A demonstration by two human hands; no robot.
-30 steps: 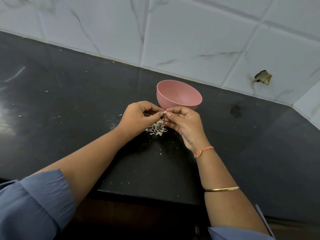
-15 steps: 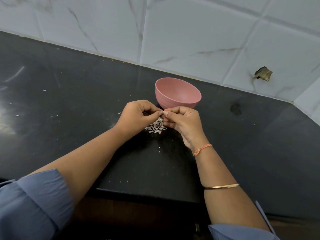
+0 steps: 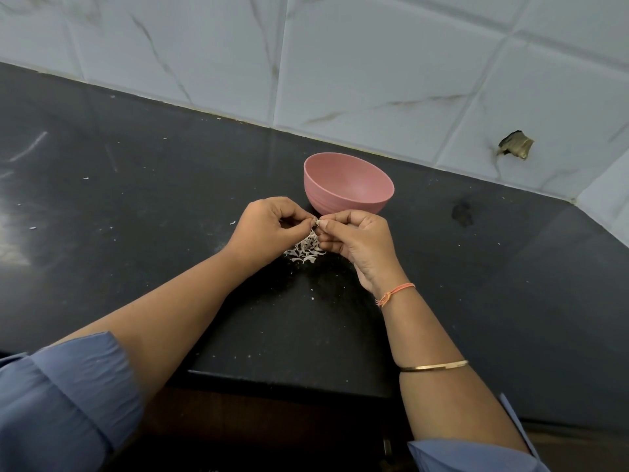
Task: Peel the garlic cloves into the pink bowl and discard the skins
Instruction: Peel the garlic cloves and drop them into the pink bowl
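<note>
The dark bench (image 3: pixel 136 206) carries the pink bowl (image 3: pixel 349 183) at twelve o'clock of the hands. The left hand (image 3: pixel 269 226) and right hand (image 3: pixel 357 240) pinch one tiny garlic clove (image 3: pixel 317 221) above the skins (image 3: pixel 304 250). Being so small, it may slip and drop among them.

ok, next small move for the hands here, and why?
Probably pull the last skin off: both hands pinch a small clove above the skin pile, in front of the pink bowl. Whether it is already bare is too small to tell.
</note>
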